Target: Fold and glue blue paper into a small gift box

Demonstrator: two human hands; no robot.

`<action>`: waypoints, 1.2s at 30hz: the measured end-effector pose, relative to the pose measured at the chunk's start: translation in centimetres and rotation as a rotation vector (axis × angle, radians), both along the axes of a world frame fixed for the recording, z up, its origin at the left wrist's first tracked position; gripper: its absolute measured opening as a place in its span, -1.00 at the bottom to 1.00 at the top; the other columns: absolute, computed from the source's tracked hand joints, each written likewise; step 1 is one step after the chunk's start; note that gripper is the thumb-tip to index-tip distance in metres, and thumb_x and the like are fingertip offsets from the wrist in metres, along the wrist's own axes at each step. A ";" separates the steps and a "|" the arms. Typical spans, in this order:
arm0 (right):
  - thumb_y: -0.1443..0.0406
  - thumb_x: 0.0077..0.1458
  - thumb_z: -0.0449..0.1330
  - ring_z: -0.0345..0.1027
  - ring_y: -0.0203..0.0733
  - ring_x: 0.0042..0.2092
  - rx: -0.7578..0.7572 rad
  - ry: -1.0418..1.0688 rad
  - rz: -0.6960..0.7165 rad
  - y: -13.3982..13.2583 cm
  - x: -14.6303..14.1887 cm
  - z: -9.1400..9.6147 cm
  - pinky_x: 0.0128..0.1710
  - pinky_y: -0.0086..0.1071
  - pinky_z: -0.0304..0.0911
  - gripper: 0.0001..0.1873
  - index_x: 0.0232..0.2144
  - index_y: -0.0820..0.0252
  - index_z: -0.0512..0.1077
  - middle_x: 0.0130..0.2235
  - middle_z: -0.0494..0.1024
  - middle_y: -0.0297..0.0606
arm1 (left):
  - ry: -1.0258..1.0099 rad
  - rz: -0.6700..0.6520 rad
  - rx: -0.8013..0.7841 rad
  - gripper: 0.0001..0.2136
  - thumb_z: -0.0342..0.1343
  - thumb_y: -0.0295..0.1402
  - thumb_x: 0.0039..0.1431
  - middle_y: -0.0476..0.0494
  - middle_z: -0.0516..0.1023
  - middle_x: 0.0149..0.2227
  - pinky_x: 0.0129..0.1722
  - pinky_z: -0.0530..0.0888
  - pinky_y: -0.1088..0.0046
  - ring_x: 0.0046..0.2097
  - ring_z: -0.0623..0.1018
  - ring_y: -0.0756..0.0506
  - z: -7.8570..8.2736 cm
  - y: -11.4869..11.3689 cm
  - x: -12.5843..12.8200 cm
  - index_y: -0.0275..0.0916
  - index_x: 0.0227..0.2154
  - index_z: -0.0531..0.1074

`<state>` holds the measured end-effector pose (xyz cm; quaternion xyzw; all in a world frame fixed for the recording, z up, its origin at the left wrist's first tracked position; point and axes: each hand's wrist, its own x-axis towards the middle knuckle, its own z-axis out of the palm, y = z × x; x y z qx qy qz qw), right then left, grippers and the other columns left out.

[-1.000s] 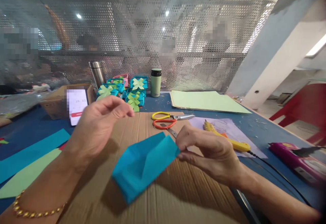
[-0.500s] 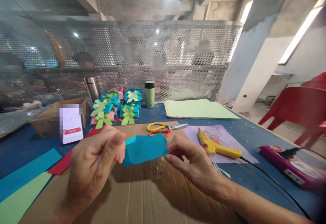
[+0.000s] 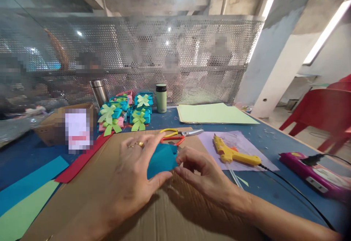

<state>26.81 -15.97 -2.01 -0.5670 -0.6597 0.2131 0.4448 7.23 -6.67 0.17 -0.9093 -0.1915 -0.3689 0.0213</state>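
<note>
A small folded blue paper box is held up over the cardboard sheet. My left hand, with gold rings, curves around its left side, fingers over the top and thumb along the lower edge. The thumb and fingertips of my right hand pinch its right end. My left hand hides the box's left part. Just beyond it lie scissors with yellow and red handles. To the right, a yellow glue gun rests on purple paper.
Finished blue and pink paper pieces with green bows stand at the back left. Near them are a steel flask, a green tumbler and a phone. Green sheets lie behind. A magenta power strip with a cord sits right.
My left hand has moved right, from the box's left end to around its body, covering more of it. My right hand keeps its pinch on the right end.
</note>
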 end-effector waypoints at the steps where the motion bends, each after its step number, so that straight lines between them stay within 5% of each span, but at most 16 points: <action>1: 0.20 0.22 0.20 0.19 -0.32 -0.41 -0.013 0.012 0.000 0.0 0.0 -0.1 -0.42 -0.42 0.12 -0.81 -0.38 0.18 0.41 -0.39 0.38 -0.37 | -0.010 -0.010 0.037 -0.45 0.27 -0.32 0.14 -0.30 0.44 0.08 0.07 0.26 0.03 0.10 0.40 -0.29 0.0 -0.2 0.1 -0.23 0.16 0.25; 5: 0.16 0.23 0.19 0.26 -0.29 -0.37 -0.014 0.059 0.003 0.1 0.1 -0.5 -0.37 -0.40 0.17 -0.79 -0.35 0.17 0.43 -0.37 0.44 -0.35 | -0.087 -0.029 0.221 -0.86 0.25 -0.43 0.15 -0.32 0.45 0.02 0.07 0.26 0.03 0.10 0.41 -0.33 -0.1 -1.1 0.6 -0.26 -0.24 0.43; 8: 0.18 0.24 0.18 0.25 -0.29 -0.36 0.016 0.048 -0.015 -0.2 0.0 -0.2 -0.36 -0.39 0.16 -0.80 -0.36 0.17 0.41 -0.37 0.42 -0.36 | -0.091 -0.028 0.294 -0.96 0.18 -0.47 0.19 -0.27 0.50 -0.06 0.04 0.27 0.06 0.06 0.44 -0.30 -0.1 -1.3 0.8 -0.24 -0.33 0.44; 14: 0.26 0.25 0.17 0.19 -0.31 -0.40 0.170 -0.034 -0.020 -1.3 -0.7 1.5 -0.41 -0.40 0.13 -0.84 -0.39 0.16 0.39 -0.42 0.36 -0.38 | -0.120 -0.011 0.282 -0.88 0.13 -0.55 0.20 -0.07 0.52 -0.32 -0.14 0.25 0.18 -0.23 0.45 -0.15 -0.3 -1.3 0.1 -0.19 -0.34 0.45; 18: 0.28 0.24 0.18 0.22 -0.32 -0.38 0.209 -0.034 0.012 -1.5 -0.9 2.0 -0.41 -0.42 0.15 -0.88 -0.36 0.16 0.44 -0.39 0.41 -0.36 | -0.135 -0.064 0.208 -0.84 0.09 -0.56 0.22 -0.04 0.52 -0.35 -0.14 0.22 0.17 -0.24 0.45 -0.14 -0.8 -1.6 0.0 -0.14 -0.31 0.43; 36: 0.18 0.01 0.22 0.08 -0.30 -0.43 -0.188 0.267 -0.035 -0.8 -1.0 2.0 -0.43 -0.40 0.00 -0.79 -0.51 0.18 0.36 -0.51 0.26 -0.41 | -0.139 -0.135 0.267 -0.89 0.03 -0.58 0.24 -0.12 0.49 -0.39 -0.13 0.24 0.23 -0.27 0.46 -0.14 -1.3 -1.9 0.9 -0.30 -0.32 0.42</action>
